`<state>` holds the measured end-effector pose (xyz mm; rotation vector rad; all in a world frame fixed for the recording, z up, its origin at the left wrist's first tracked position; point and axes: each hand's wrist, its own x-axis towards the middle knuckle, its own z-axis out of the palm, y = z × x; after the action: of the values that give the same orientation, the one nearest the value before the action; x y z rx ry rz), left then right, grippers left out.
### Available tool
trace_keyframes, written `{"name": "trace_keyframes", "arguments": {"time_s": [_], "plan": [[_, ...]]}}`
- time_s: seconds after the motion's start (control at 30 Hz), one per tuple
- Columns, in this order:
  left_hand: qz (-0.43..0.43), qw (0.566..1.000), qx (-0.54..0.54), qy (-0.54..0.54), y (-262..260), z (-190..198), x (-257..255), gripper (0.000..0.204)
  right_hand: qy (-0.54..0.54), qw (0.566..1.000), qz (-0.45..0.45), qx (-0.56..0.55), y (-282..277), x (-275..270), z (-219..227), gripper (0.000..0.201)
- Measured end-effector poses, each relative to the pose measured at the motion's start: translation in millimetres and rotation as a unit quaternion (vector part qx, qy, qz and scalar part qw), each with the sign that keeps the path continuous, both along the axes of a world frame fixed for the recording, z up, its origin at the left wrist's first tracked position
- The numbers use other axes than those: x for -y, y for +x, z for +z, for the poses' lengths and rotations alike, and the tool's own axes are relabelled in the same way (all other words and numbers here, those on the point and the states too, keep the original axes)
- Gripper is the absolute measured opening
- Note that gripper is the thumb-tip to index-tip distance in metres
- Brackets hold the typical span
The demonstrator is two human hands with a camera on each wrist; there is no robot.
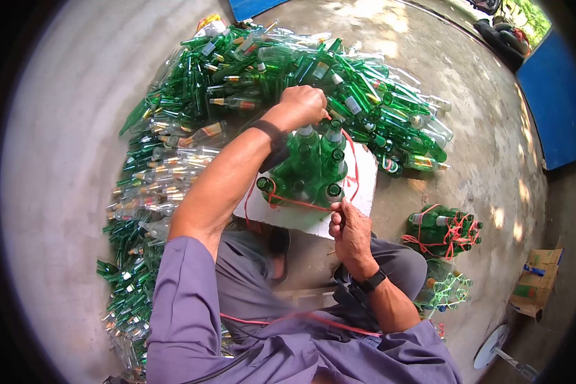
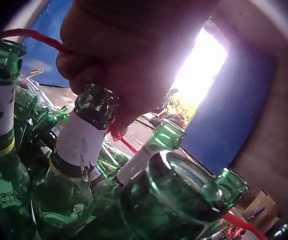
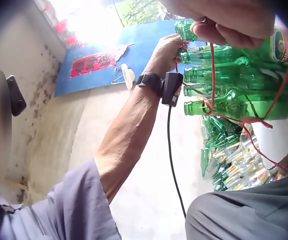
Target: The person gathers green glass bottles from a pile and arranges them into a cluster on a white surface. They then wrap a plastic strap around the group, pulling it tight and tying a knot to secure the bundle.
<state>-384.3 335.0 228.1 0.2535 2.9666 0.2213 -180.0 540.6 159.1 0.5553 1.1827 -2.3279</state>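
A cluster of upright green bottles (image 1: 304, 157) stands on a white board (image 1: 281, 217), with red string (image 1: 357, 160) running around and between the necks. At the far side, my left hand (image 1: 304, 104) pinches the string above the bottle tops; the left wrist view shows that hand (image 2: 119, 55) curled over a white-labelled neck (image 2: 79, 142), string (image 2: 39, 36) running into it. My right hand (image 1: 352, 233) pinches string beside the nearest right bottle mouth (image 1: 334, 191). In the right wrist view, string (image 3: 213, 75) hangs from the right hand's fingers (image 3: 221, 35).
Loose green and clear bottles (image 1: 237, 83) lie piled behind and to the left. Right of the board stand a red-tied bundle (image 1: 432, 230) and one with pale green string (image 1: 451, 291). A cardboard box (image 1: 536, 281) lies farther right. More red string (image 1: 326, 322) crosses the lap.
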Motion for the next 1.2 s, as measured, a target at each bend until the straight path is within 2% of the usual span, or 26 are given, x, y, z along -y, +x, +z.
{"name": "trace_keyframes", "arguments": {"time_s": [0.07,0.13,0.3,0.4,0.57,0.67,0.7,0.77,0.8,0.9,0.97,1.03,1.1,1.2], "plan": [[0.004,1.000,0.002,-0.025,0,2,2,0.024,-0.007,1.000,-0.001,0.010,-2,-2,-2,0.026],[0.040,0.995,0.071,0.051,-2,7,10,0.022,-0.028,0.999,-0.002,0.036,-3,-2,-6,0.026],[0.037,0.995,0.052,0.081,-10,3,46,0.022,-0.031,0.998,-0.006,0.045,-3,0,-12,0.026],[-0.013,0.948,0.122,0.292,-13,-9,73,0.018,-0.028,0.998,-0.006,0.048,-3,0,-11,0.025],[0.048,0.947,0.124,0.294,-4,-32,108,0.021,-0.033,0.998,-0.008,0.052,-4,2,-14,0.023],[0.148,0.884,0.117,0.428,5,-62,126,0.020,-0.022,0.999,0.005,0.047,-5,2,-17,0.021],[0.150,0.883,0.118,0.428,9,-72,131,0.020,-0.022,0.999,0.006,0.048,-6,2,-17,0.021],[0.214,0.831,0.130,0.496,27,-76,131,0.017,-0.010,0.998,0.007,0.057,-7,3,-17,0.020],[0.226,0.828,0.119,0.499,38,-77,132,0.015,-0.011,0.998,0.007,0.059,-7,3,-18,0.020],[0.239,0.859,0.058,0.449,69,-86,130,0.015,-0.008,0.999,0.008,0.053,-6,5,-20,0.019],[0.243,0.856,-0.003,0.456,85,-106,131,0.019,-0.016,0.998,-0.004,0.052,-7,6,-18,0.018],[0.215,0.899,-0.022,0.381,107,-104,131,0.019,-0.014,0.999,0.001,0.048,-7,7,-19,0.018],[0.194,0.924,-0.063,0.324,130,-100,127,0.021,-0.008,0.999,-0.002,0.043,-7,8,-19,0.018],[0.216,0.922,-0.044,0.320,167,-94,118,0.024,-0.002,1.000,-0.001,0.030,-6,10,-24,0.017]]}}
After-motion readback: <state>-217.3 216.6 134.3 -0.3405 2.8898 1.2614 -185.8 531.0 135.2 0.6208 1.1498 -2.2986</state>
